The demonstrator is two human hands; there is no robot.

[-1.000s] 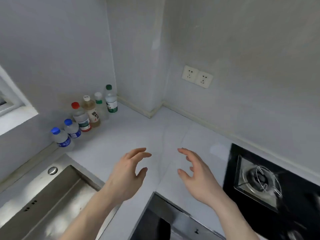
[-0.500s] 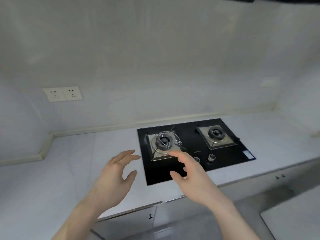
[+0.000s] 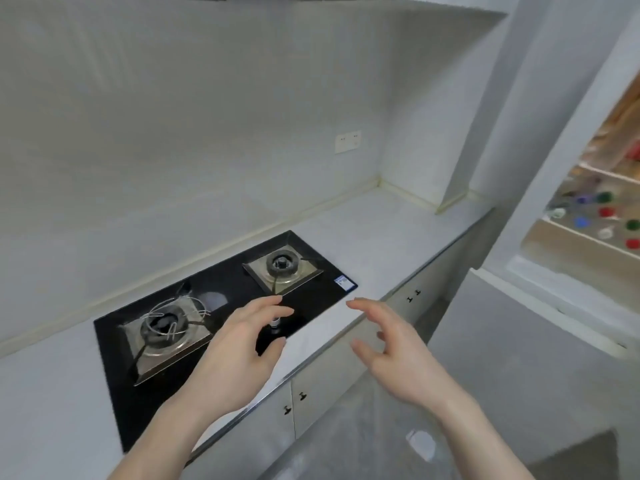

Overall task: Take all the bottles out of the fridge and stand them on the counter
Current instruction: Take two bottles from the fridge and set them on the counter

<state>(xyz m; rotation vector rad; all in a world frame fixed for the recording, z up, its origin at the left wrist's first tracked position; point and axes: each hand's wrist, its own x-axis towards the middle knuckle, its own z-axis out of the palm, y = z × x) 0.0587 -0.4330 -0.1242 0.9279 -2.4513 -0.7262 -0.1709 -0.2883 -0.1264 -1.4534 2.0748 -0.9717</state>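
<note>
Both hands are raised in front of the person, palms turned toward each other, holding nothing. The left hand [image 3: 239, 355] hangs over the near edge of the hob [image 3: 221, 327], its fingers loosely bent and spread apart, thumb held away from them. The right hand [image 3: 398, 355] is beyond the counter's front edge, above the cupboard doors [image 3: 329, 379], its fingers likewise apart and slightly curled, thumb out to the side. The two hands are near each other but not touching. The counter [image 3: 388, 237] runs from lower left toward a corner at the right and carries the black hob with two burners; the left burner [image 3: 164, 323] has a wire ring on it, the right burner [image 3: 284, 265] sits farther back. A socket [image 3: 347, 142] is on the wall behind. At the far right edge stands the fridge [image 3: 540, 202] with its door open, well apart from both hands. On its shelves sit the bottles [image 3: 606, 216], seen only as blurred caps in red, blue, green and white; their number cannot be told. No bottle stands on the visible stretch of counter
</note>
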